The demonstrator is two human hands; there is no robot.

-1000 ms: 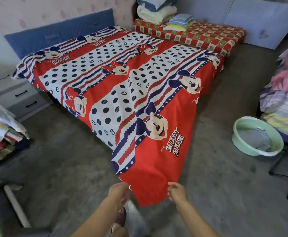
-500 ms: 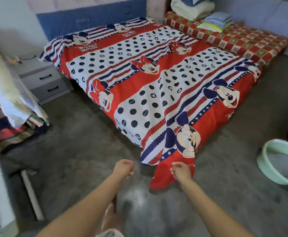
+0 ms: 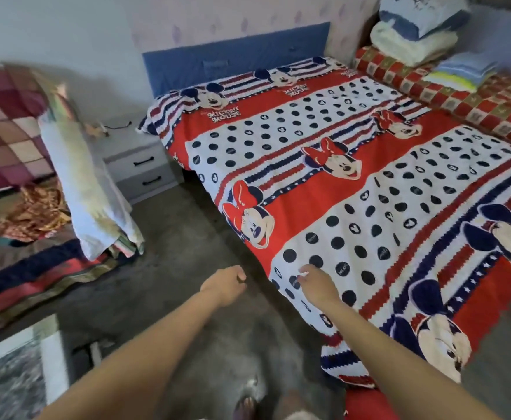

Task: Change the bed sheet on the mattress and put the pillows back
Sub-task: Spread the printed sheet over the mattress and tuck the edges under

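Bedding first: I see a red, white and navy cartoon-mouse bed sheet (image 3: 354, 189) spread flat over the mattress, its top edge against the blue padded headboard (image 3: 236, 57) and its near corner hanging over the foot of the bed toward the grey floor (image 3: 187, 262). My right hand (image 3: 316, 283) is out over the near left edge of the sheet, fingers loosely extended with the tips on or just above the polka-dot band; I cannot tell if they touch. My left hand (image 3: 225, 284) hangs over the floor just beside the bed, fingers curled in, holding nothing I can see. A white two-drawer nightstand (image 3: 139, 168) stands left of the headboard. Folded pillows and towels (image 3: 418, 31) are stacked on a red checkered mattress (image 3: 490, 107) along the bed's far side.
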